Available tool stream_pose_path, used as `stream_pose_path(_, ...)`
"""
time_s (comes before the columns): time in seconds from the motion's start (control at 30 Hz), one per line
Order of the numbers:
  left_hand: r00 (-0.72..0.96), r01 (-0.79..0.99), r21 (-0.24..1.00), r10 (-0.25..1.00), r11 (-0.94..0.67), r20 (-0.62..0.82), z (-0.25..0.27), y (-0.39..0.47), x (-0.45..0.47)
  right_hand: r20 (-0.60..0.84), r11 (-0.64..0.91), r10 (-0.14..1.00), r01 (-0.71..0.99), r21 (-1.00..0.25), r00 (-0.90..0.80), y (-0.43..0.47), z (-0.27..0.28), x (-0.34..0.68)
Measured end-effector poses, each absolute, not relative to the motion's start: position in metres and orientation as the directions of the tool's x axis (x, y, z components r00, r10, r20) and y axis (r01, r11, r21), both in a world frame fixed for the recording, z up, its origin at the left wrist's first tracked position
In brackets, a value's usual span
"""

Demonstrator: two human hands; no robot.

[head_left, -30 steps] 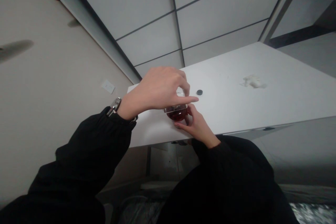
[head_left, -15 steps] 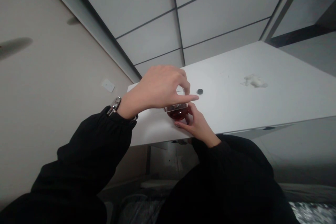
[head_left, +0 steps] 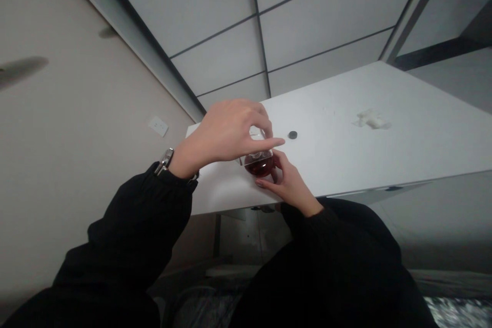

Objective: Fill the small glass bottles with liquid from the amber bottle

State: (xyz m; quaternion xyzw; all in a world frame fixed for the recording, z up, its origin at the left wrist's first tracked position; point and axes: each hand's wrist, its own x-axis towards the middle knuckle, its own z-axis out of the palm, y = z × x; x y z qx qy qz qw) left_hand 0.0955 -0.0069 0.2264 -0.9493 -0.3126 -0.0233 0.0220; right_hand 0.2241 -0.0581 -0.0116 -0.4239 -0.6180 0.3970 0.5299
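Here I see a small clear glass vessel [head_left: 259,162], rounded at the bottom and holding dark red liquid, standing near the front edge of the smooth white table [head_left: 384,154]. My right hand [head_left: 289,183] cups its bulb from below and beside, fingers curled against the glass. My left hand [head_left: 226,133] closes over its top. It looks light, rigid, slick and breakable; I judge the bulb the safest hold. A small dark disc [head_left: 292,135] lies nearby.

On your white table [head_left: 384,159] a small dark disc [head_left: 292,135] sits mid-surface, with a crumpled white wad [head_left: 371,119] well to its right. A wall socket [head_left: 158,126] shows far left.
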Motion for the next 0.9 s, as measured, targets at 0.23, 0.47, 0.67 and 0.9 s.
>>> stream_pose_path(0.23,0.779,0.610,0.094,0.618,-0.787,0.107,0.223,-0.006,0.082,0.332,0.338,0.940,0.078,-0.938,-0.080,-0.059,-0.009,0.224)
stream_pose_path(0.47,0.751,0.628,0.232,0.656,-0.743,0.069,0.221,-0.001,0.047,0.322,0.328,0.943,0.069,-0.942,-0.084,-0.057,-0.008,0.224)
stream_pose_path(0.67,0.719,0.681,0.210,0.695,-0.702,-0.010,0.215,0.000,0.027,0.340,0.346,0.937,0.072,-0.936,-0.075,-0.056,-0.010,0.224)
stream_pose_path(0.9,0.654,0.652,0.355,0.734,-0.670,0.183,0.196,0.024,0.021,0.327,0.330,0.944,0.092,-0.940,-0.041,-0.056,-0.013,0.225)
